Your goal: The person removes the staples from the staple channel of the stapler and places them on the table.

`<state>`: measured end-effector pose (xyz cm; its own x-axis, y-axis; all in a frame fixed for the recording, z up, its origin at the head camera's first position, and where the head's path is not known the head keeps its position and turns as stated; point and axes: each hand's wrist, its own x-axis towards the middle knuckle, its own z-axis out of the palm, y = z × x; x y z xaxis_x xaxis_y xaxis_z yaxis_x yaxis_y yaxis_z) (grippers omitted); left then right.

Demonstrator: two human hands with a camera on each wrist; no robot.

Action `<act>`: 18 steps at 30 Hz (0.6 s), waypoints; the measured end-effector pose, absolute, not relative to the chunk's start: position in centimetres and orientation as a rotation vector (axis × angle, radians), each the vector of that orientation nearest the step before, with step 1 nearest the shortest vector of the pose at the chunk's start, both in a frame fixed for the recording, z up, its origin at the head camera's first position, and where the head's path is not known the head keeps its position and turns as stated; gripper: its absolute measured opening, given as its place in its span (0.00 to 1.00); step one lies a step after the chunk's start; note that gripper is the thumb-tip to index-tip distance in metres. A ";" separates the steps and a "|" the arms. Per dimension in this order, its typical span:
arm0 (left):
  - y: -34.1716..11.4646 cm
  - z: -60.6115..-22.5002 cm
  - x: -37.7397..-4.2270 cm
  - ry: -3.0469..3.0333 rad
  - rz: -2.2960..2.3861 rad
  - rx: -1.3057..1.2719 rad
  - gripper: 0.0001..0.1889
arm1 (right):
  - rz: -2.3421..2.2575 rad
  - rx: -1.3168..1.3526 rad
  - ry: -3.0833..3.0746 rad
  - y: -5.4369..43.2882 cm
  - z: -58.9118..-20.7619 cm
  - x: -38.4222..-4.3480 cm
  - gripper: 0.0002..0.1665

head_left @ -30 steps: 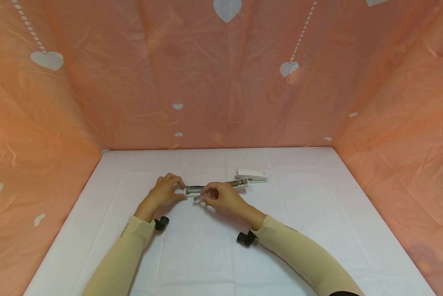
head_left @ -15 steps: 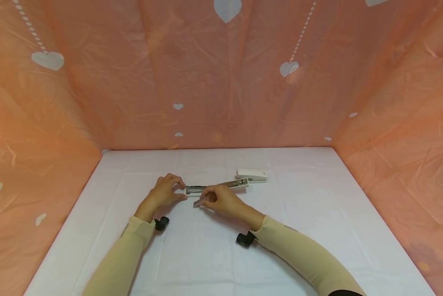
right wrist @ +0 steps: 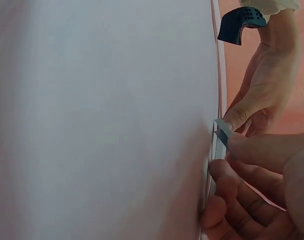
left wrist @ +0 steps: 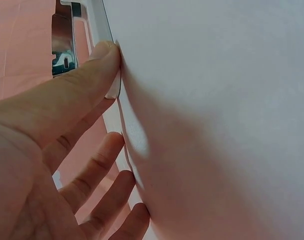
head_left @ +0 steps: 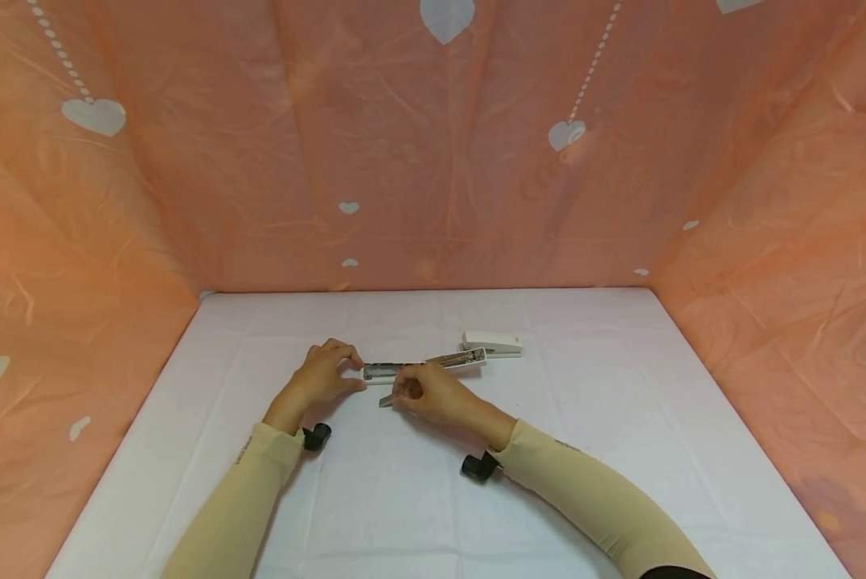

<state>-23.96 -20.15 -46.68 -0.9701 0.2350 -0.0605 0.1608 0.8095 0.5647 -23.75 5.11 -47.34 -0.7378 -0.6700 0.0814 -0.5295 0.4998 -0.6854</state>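
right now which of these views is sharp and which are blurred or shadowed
Head view: evenly lit, sharp on both hands, left hand and right hand, at the opened stapler; edges bow slightly. Left wrist view: tilted sideways, a soft shadow on the white table cover beside the fingers. Right wrist view: tilted too, cover washed out and blurred, staple strip fairly crisp.

Head camera looks forward and down across the table (head_left: 621, 450) from its near edge. Both wrist cameras sit close at table level, sharing the stapler (head_left: 424, 366).
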 end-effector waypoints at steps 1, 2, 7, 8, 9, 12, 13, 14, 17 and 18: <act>-20.1 -46.7 -24.0 2.866 0.879 0.316 0.12 | -1.048 -1.028 2.553 5.1 -47.3 -23.7 0.04; -20.1 -46.6 -24.0 2.866 0.882 0.316 0.12 | -1.035 -1.026 2.559 5.2 -47.3 -23.7 0.04; -20.1 -46.6 -23.9 2.866 0.889 0.322 0.12 | -0.955 -1.028 2.590 5.2 -47.5 -23.7 0.04; -20.1 -46.6 -23.9 2.867 0.890 0.325 0.12 | -0.941 -1.029 2.594 5.2 -47.5 -23.7 0.04; -20.1 -46.6 -24.0 2.869 0.887 0.329 0.12 | -0.926 -1.030 2.601 5.2 -47.4 -23.7 0.04; -20.1 -46.6 -24.0 2.871 0.884 0.336 0.12 | -0.888 -1.025 2.617 5.2 -47.3 -23.7 0.05; -20.1 -46.6 -24.0 2.872 0.883 0.340 0.12 | -0.875 -1.020 2.622 5.2 -47.3 -23.7 0.05; -20.1 -46.6 -24.0 2.874 0.881 0.348 0.12 | -0.863 -1.016 2.626 5.2 -47.3 -23.7 0.05; -20.0 -46.5 -24.0 2.877 0.887 0.356 0.12 | -0.841 -1.015 2.633 5.2 -47.3 -23.7 0.06; -20.0 -46.5 -23.9 2.878 0.889 0.358 0.12 | -0.840 -1.018 2.632 5.2 -47.3 -23.7 0.06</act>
